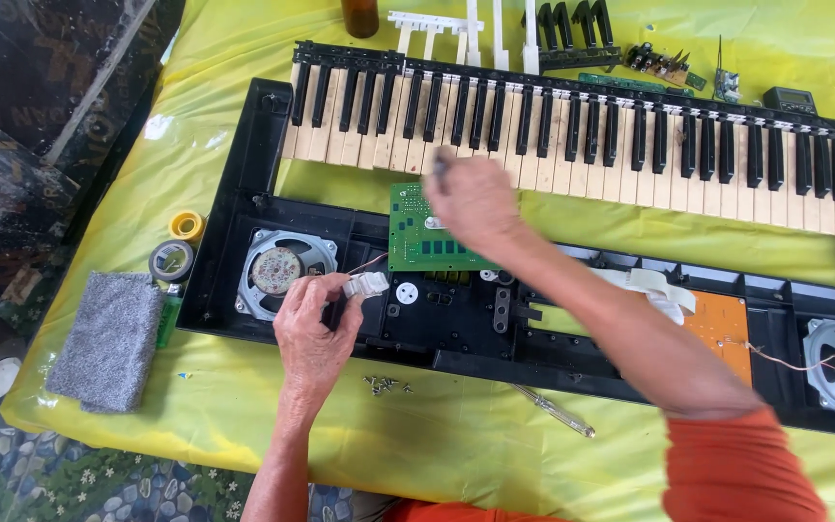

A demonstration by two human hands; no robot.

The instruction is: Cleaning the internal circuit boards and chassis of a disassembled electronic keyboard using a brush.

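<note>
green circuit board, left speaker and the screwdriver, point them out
green circuit board (416, 232), head view, on its bare left half
left speaker (276, 270), head view, on the centre of its round magnet
screwdriver (562, 416), head view, on its clear handle

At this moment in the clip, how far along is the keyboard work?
Done: the black case lies open, the key bed lifted out, loose screws on the yellow cloth. In hand: the left hand holds a white connector beside the left speaker; the right hand pinches something small over the green circuit board. Left: everything remains unassembled; the screwdriver lies idle.
</note>
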